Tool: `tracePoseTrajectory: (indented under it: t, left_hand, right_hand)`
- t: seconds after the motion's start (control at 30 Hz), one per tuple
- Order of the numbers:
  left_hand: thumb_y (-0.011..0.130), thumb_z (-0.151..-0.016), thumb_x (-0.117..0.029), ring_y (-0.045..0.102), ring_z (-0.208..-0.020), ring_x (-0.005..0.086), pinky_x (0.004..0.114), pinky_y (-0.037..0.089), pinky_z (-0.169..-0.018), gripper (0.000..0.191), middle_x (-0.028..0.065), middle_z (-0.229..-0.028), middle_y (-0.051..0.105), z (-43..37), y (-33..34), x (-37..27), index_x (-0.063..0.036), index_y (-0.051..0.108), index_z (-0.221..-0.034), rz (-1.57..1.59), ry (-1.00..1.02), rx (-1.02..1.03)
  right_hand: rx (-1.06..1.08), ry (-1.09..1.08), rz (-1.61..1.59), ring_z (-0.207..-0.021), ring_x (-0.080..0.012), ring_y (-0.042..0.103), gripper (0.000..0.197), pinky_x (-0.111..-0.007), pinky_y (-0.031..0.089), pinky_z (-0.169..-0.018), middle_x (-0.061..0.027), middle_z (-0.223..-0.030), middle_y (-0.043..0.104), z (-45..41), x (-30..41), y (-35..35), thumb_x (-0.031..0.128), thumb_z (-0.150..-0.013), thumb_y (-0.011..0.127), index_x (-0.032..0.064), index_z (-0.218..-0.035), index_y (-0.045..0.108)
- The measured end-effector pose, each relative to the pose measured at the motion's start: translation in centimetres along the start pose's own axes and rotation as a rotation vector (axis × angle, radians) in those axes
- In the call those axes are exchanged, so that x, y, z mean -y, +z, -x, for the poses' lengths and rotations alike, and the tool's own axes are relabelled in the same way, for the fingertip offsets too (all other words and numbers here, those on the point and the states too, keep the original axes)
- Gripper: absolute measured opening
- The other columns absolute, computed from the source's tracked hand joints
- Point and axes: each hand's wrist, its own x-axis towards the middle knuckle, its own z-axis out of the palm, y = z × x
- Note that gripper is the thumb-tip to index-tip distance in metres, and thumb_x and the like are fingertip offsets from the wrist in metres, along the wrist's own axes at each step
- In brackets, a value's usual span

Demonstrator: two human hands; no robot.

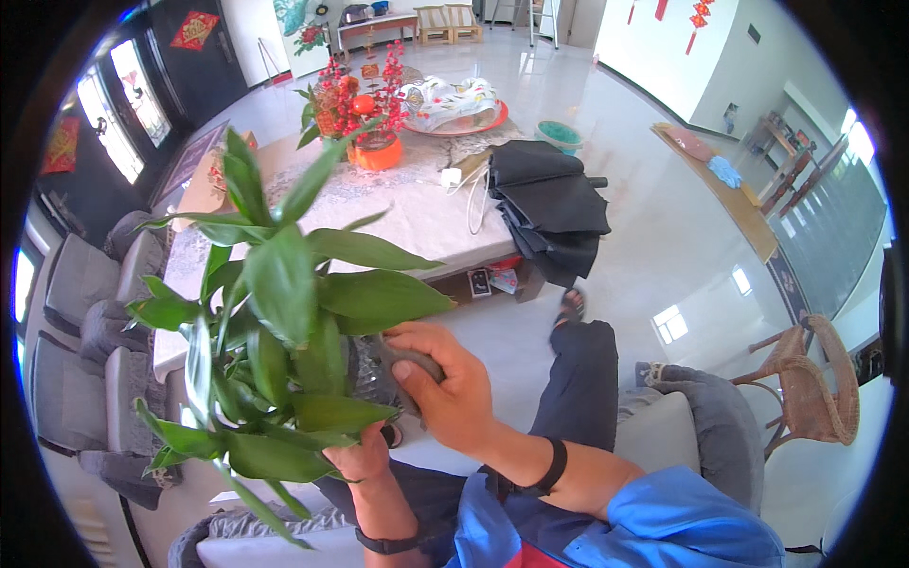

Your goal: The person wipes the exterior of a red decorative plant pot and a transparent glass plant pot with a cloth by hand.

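A leafy green plant (280, 305) stands in a clear, faceted vase (369, 369) before me, its broad leaves hiding much of the vase. My right hand (444, 387) grips a grey-brown cloth (408, 366) pressed against the vase's side. Beneath the leaves, my left hand (358, 451) is at the vase's lower part; its fingers are mostly hidden, though it appears to support the vase.
Beyond the plant is a cloth-covered table (426, 234) with a red-berry arrangement (362, 106), a covered tray (454, 106), a white cable (479, 202) and a black umbrella (547, 206). Grey sofas (78, 397) line the left; a wicker chair (817, 383) stands right.
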Motion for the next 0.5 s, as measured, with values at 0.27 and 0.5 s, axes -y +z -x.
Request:
tracePoseTrajectory:
  t: [0.27,0.5]
  left_hand:
    - [0.065,-0.089,-0.006,0.064,-0.113,0.0255,0.039,0.052,-0.099,0.027,0.0129,-0.12,0.068,0.6,0.6,0.4,0.0035,0.064,-0.114,0.109,0.051,-0.055]
    - [0.071,-0.097,-0.022,0.061,-0.124,0.0299,0.042,0.049,-0.107,0.057,0.0161,-0.142,0.06,0.2,0.1,1.4,0.0061,0.052,-0.143,0.327,-0.039,0.049]
  right_hand:
    - [-0.005,-0.166,0.063,-0.109,-0.0309,0.069,0.025,-0.035,0.053,-0.094,-0.0178,-0.123,0.068,0.8,0.6,-1.8,-0.001,-0.093,0.067,0.0004,-0.117,0.069]
    - [-0.03,0.09,-0.009,-0.098,-0.0282,0.069,0.022,-0.035,0.053,-0.088,-0.0172,-0.111,0.069,-0.3,-0.2,-1.8,0.001,-0.095,0.067,0.0002,-0.117,0.068]
